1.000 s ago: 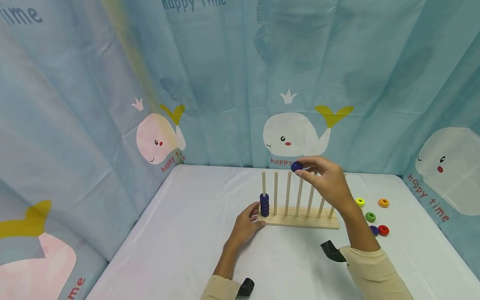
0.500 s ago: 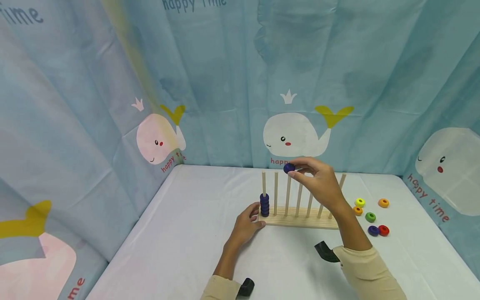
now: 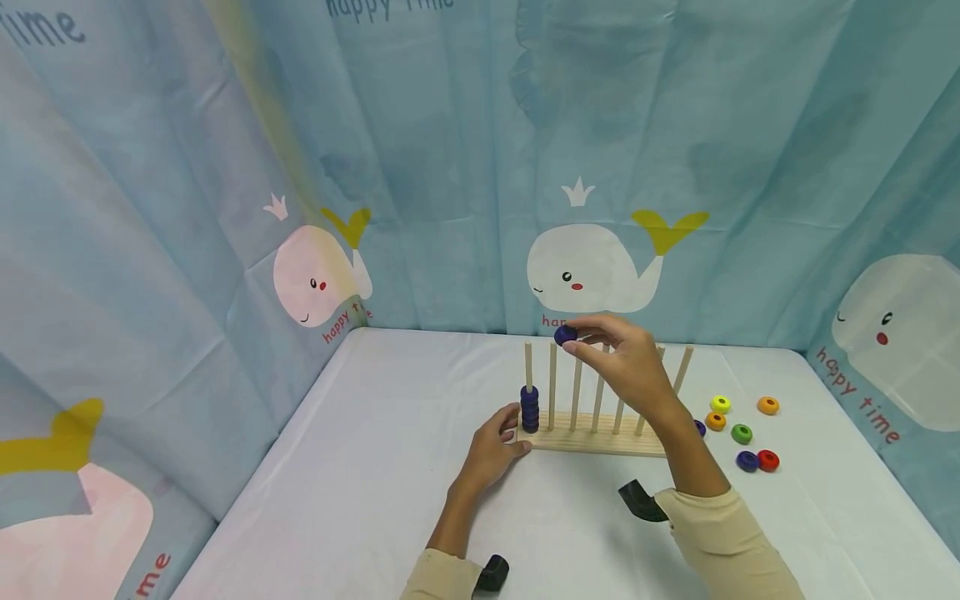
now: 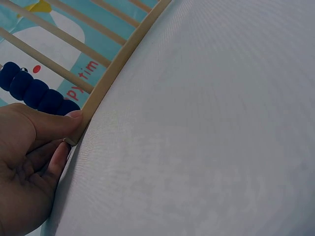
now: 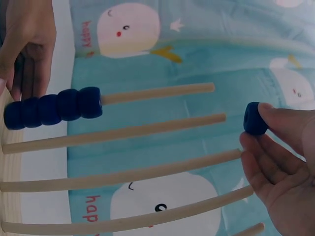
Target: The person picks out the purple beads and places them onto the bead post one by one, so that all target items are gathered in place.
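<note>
A wooden peg rack (image 3: 600, 444) with several upright rods stands on the white table. Its leftmost rod carries a stack of several dark blue beads (image 3: 529, 410); bare wood shows above them. My left hand (image 3: 491, 450) grips the left end of the base, thumb on the front edge in the left wrist view. Between thumb and fingertips, my right hand (image 3: 626, 362) pinches another blue bead (image 5: 254, 118). That bead hovers above the rod tops, just off the tip of the second rod (image 5: 147, 130) in the right wrist view, its hole facing the rods.
Loose beads lie right of the rack: yellow (image 3: 720, 404), two orange, green (image 3: 742, 433), red (image 3: 768, 461) and blue (image 3: 747, 462). One more blue bead (image 3: 700, 427) peeks out beside the right forearm. A whale-print curtain (image 3: 450, 167) hangs behind the table.
My right hand has moved left along the rod tops with the blue bead, uncovering rods and loose beads on the right. My left hand stays on the base.
</note>
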`<state>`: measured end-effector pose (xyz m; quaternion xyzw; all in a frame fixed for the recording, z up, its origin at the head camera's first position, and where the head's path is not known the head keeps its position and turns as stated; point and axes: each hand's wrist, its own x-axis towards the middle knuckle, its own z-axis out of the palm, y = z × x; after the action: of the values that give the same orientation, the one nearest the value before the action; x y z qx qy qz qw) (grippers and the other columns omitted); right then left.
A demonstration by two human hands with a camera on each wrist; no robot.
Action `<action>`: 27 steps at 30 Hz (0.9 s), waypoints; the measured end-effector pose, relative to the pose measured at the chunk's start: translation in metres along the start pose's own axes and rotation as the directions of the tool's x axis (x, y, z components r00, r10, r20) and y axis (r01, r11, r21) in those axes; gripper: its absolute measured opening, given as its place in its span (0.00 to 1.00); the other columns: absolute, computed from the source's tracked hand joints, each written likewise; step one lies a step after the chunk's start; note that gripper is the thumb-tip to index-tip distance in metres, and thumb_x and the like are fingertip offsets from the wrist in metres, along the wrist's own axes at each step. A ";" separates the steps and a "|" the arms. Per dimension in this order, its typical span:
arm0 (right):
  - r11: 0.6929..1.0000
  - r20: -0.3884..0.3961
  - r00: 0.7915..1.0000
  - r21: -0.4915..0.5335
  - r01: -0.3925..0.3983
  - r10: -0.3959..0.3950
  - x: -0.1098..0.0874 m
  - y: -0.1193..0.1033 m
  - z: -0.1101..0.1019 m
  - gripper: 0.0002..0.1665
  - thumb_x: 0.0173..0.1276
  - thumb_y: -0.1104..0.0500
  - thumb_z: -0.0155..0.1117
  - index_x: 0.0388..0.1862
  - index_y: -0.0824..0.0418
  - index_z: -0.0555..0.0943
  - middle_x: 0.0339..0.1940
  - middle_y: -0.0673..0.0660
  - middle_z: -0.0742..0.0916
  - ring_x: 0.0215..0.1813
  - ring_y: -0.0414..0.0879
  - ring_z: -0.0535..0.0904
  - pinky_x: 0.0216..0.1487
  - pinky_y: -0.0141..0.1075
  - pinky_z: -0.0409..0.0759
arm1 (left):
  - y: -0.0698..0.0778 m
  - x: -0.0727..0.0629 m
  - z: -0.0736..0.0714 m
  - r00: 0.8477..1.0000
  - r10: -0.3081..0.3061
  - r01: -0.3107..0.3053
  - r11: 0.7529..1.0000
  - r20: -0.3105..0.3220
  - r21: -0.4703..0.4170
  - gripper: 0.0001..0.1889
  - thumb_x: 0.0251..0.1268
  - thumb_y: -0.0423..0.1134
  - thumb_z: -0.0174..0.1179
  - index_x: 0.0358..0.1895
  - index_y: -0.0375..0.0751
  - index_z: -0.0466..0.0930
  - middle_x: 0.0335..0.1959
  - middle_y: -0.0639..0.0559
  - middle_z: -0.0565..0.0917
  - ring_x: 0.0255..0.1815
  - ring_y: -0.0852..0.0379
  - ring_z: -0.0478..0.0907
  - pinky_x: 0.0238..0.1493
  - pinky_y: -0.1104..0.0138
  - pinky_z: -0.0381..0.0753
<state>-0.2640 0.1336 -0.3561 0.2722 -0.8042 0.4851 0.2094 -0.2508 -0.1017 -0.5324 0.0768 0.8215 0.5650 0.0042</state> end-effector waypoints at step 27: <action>0.999 0.045 0.999 -0.021 0.027 -0.026 0.012 -0.004 0.028 0.20 0.68 0.61 0.78 0.58 0.61 0.87 0.52 0.55 0.92 0.54 0.49 0.89 0.50 0.42 0.84 | 0.000 -0.001 -0.001 1.000 0.004 -0.004 1.000 0.001 0.001 0.37 0.66 0.31 0.73 0.78 0.39 0.70 0.69 0.39 0.80 0.70 0.42 0.79 0.72 0.56 0.81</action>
<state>-0.2729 0.1045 -0.3585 0.2914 -0.8102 0.4674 0.2004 -0.2498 -0.1026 -0.5326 0.0786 0.8216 0.5646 0.0034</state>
